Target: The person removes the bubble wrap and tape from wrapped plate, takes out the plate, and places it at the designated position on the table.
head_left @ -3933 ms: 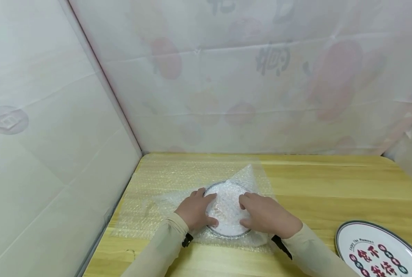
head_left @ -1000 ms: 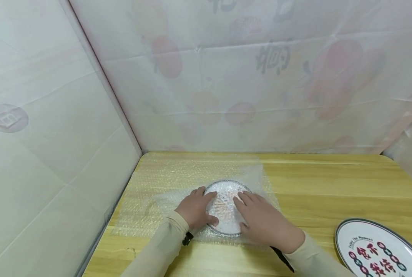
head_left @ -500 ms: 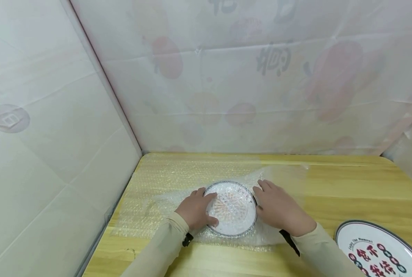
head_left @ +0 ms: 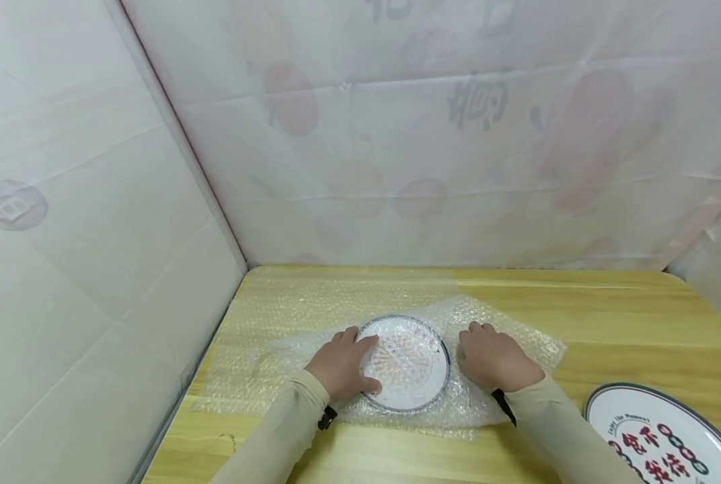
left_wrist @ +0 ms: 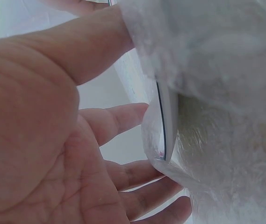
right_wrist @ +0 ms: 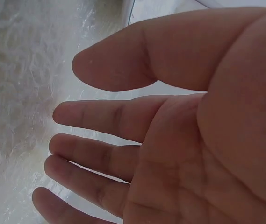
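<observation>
1. Nearest us, the left sleeve (head_left: 276, 430) and right sleeve (head_left: 572, 430) slant in from the near side of the plate (head_left: 405, 363), our landmark throughout; a dark strap (head_left: 504, 406) shows at the right cuff.

2. Nearer to us than the plate and well to its right we find the platter (head_left: 666, 433), printed and dark-rimmed. The picture's edge cuts it off, so we cannot judge its full outline.

3. The left hand (head_left: 339, 363) rests on the plate's left rim. In its wrist view we note thumb and fingers parted and unclenched, the tips meeting the wrapped edge.

4. The right hand (head_left: 498, 356) is just beside the plate's right rim, apart from it. Its wrist view shows us extended fingers, grasping nothing, tips at the wrap (head_left: 263, 363).

5. Key relation: the plate lies between the hands, nearer the left, which touches it. Being round, it offers us no long axis; the wrap is longest left to right, its loose corner beyond the plate's right side, nearer the right hand.

6. Bubble film seems to cover the plate; we cannot count layers.

7. Beyond the plate, we see the table (head_left: 578, 329) reach a printed wall (head_left: 427, 134).
</observation>
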